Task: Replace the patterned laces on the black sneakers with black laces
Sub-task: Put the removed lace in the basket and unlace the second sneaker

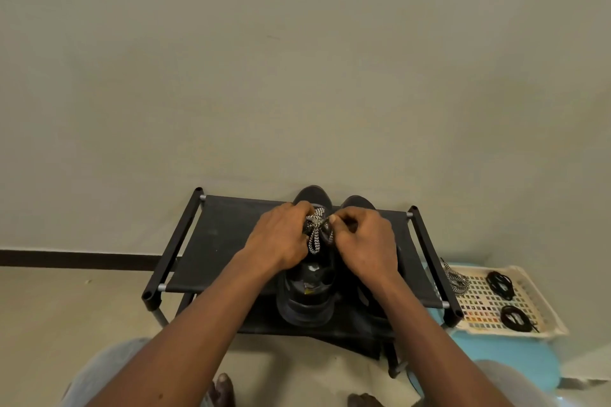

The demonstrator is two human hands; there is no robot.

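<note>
Both hands pinched on patterned lace (pixel 316 231): left hand (pixel 279 238), right hand (pixel 365 241). Lace over left sneaker (pixel 305 294) tongue, running lengthwise; black laces (pixel 501 284) well right, nearer right hand.

Both hands (pixel 281 235) (pixel 367 238) pinching patterned lace (pixel 315 233) on left sneaker (pixel 305 294).

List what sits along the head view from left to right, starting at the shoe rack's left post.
Rack's left post → left hand → patterned lace → right hand → rack's right post → loose patterned lace → black laces in the tray.
</note>
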